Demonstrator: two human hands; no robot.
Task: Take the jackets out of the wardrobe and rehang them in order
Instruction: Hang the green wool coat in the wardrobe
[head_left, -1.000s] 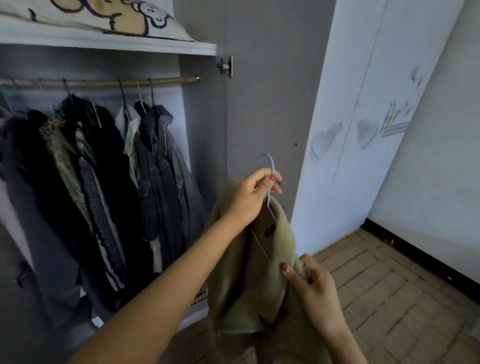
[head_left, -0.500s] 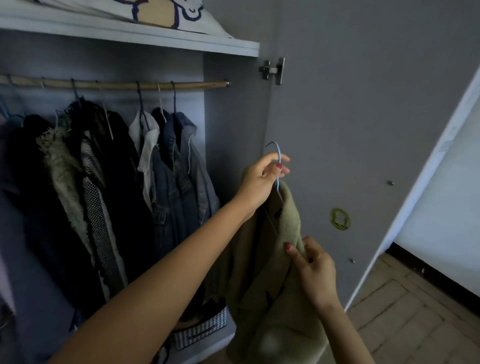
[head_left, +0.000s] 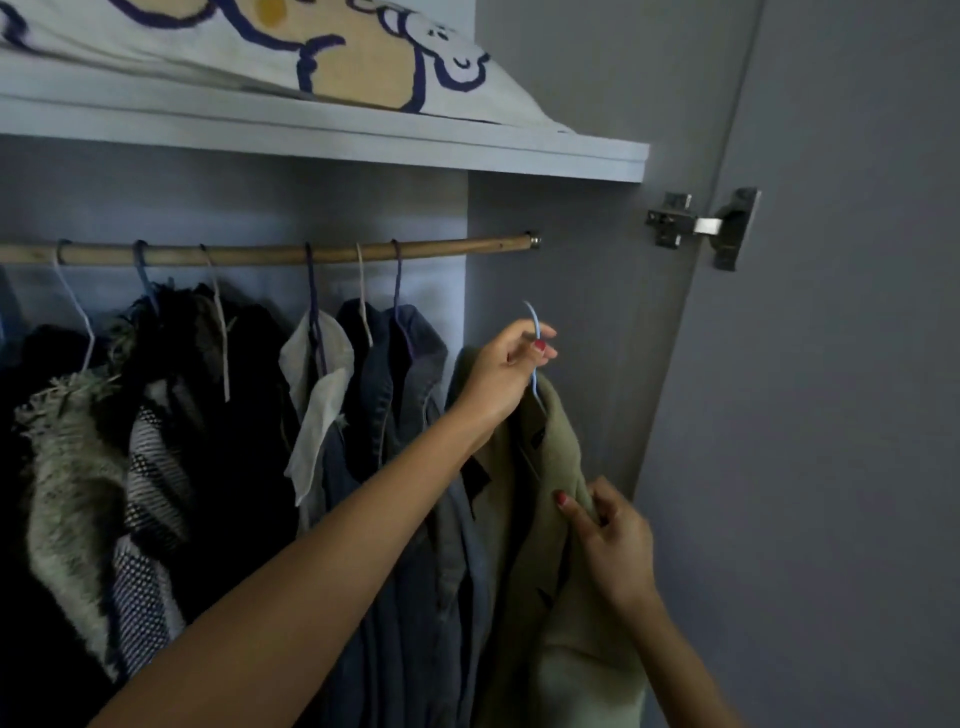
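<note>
An olive-green jacket (head_left: 561, 597) hangs on a light blue hanger (head_left: 534, 338). My left hand (head_left: 501, 371) grips the hanger just below its hook, which sits below the right end of the wooden rail (head_left: 260, 254). My right hand (head_left: 613, 540) pinches the jacket's front edge lower down. Several jackets hang on the rail: denim ones (head_left: 400, 415) beside the green one, a cream piece (head_left: 319, 395), then dark and fuzzy ones (head_left: 78, 467) further left.
The wardrobe's side wall (head_left: 561, 291) stands close to the right of the hanger. The open door (head_left: 831, 415) with its metal hinge (head_left: 701, 228) is beyond that. A shelf (head_left: 363, 140) above the rail carries a printed pillow (head_left: 337, 57).
I have lifted the green jacket up and into the wardrobe, closer to the rail's right end. The view has turned up and left, so the floor has gone out of sight.
</note>
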